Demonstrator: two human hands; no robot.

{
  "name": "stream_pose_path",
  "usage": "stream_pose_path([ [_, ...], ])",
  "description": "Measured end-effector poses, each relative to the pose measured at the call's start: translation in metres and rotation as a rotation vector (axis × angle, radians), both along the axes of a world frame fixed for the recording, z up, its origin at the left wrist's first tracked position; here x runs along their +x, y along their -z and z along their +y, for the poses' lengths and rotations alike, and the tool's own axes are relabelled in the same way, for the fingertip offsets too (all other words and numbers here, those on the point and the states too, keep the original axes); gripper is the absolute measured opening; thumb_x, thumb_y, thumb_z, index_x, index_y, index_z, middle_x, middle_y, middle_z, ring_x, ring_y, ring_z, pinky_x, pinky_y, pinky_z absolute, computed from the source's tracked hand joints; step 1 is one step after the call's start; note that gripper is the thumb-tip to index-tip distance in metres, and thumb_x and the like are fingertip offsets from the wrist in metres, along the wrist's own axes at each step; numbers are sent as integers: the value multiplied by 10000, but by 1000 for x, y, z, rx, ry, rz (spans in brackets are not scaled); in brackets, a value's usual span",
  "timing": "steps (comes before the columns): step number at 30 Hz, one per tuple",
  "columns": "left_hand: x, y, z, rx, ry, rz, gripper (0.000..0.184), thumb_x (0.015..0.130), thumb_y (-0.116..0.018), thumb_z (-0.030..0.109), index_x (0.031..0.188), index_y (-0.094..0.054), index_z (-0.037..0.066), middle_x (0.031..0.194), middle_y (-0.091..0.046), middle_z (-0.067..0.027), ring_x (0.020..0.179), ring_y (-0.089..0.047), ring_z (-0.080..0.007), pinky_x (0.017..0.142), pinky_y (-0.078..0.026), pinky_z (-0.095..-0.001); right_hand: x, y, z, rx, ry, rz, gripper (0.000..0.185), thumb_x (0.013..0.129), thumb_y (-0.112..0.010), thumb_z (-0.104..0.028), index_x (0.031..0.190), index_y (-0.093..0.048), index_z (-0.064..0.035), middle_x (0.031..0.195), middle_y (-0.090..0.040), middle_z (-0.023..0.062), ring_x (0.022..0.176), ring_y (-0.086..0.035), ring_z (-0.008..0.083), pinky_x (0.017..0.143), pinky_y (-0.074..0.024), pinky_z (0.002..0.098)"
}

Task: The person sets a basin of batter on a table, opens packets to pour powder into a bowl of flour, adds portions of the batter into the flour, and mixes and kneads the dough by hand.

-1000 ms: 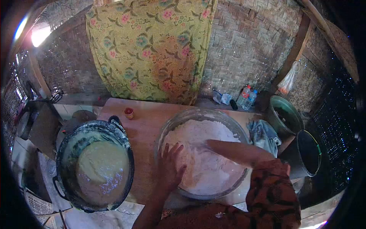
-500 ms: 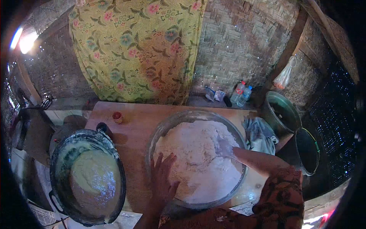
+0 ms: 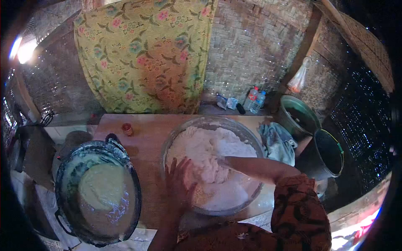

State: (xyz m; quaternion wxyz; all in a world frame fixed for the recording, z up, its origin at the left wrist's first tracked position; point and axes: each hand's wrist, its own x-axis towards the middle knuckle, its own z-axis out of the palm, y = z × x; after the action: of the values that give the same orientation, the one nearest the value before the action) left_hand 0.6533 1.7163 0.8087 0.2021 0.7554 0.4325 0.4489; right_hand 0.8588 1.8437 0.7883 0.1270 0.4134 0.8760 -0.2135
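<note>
A wide round metal basin (image 3: 248, 130) on the table holds a heap of pale flour (image 3: 236, 144), lumpy toward the middle. My left hand (image 3: 181, 180) lies at the basin's left side with its fingers spread, over the rim and the edge of the flour. Near the centre, my right hand (image 3: 220, 162) is down in the flour, whitened and blurred, so its fingers do not show. To the left stands a dark oval tub (image 3: 136, 196) with a smooth pale dough-like mass (image 3: 100, 186) inside.
A small red container (image 3: 127, 129) stands on the wooden table (image 3: 146, 125). Right of the basin lie a crumpled cloth (image 3: 278, 144), a green bucket (image 3: 307, 111) and a dark bucket (image 3: 328, 154). Two plastic bottles (image 3: 256, 101) stand by the woven wall.
My right hand has moved left, from the right part of the flour to its middle, and the flour there is more heaped. My left hand stays near the left rim. The view has shifted slightly.
</note>
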Motion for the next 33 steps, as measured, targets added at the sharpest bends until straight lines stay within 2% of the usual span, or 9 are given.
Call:
stream_pose_path([
  [4,-2,5,3,51,9,36,680,920,-457,555,1396,-425,70,1431,-443,-123,1398,-270,-414,1146,-78,-593,21,-24,-45,22,14,15,605,898,-587,-457,1387,-448,-129,1392,-477,131,1302,-437,304,1045,-407,468],
  [8,-5,4,2,93,30,103,662,917,-481,531,1399,-424,80,1420,-449,-120,1389,-282,-415,1139,-84,-607,51,-51,-79,75,155,37,610,894,-594,-461,1383,-450,-126,1382,-484,134,1296,-443,304,1040,-411,467],
  [9,-6,3,1,91,45,93,662,917,-481,531,1399,-424,80,1420,-449,-120,1389,-282,-415,1139,-84,-607,58,-51,-88,83,198,33,611,893,-596,-462,1382,-451,-125,1380,-486,135,1295,-444,304,1039,-412,467],
  [11,-5,1,-1,54,24,86,636,960,-368,539,1376,-444,64,1411,-467,-123,1404,-272,-393,1157,-66,-570,71,-47,-103,90,272,14,614,890,-599,-464,1380,-452,-124,1375,-489,136,1292,-447,304,1036,-414,467],
  [16,-4,2,-1,63,44,58,615,955,-393,530,1371,-451,81,1411,-472,-108,1402,-287,-372,1152,-78,-580,89,-16,-137,92,389,-45,621,885,-608,-469,1375,-456,-120,1363,-498,140,1285,-454,305,1030,-420,466],
  [18,-4,2,-3,64,51,56,608,951,-407,526,1368,-455,87,1410,-475,-102,1399,-296,-365,1150,-82,-582,85,-5,-131,81,409,-45,624,882,-612,-471,1373,-457,-118,1359,-501,142,1282,-457,305,1028,-422,465],
  [20,-3,4,0,86,64,28,612,904,-525,489,1362,-464,87,1397,-484,-96,1377,-312,-374,1142,-97,-593,71,5,-112,66,422,-37,626,880,-616,-473,1371,-458,-116,1354,-505,143,1279,-459,305,1025,-424,465],
  [26,-7,8,-2,103,37,-14,601,909,-536,474,1361,-457,87,1398,-481,-103,1377,-309,-380,1141,-101,-595,29,6,-58,28,438,6,635,873,-627,-478,1364,-463,-112,1340,-515,148,1271,-467,305,1018,-430,464],
  [33,-10,13,-3,87,44,-36,594,918,-530,463,1365,-446,80,1397,-478,-121,1383,-299,-390,1139,-93,-603,41,-58,-74,8,475,153,645,865,-639,-485,1357,-467,-106,1324,-527,153,1261,-477,305,1009,-438,463],
])
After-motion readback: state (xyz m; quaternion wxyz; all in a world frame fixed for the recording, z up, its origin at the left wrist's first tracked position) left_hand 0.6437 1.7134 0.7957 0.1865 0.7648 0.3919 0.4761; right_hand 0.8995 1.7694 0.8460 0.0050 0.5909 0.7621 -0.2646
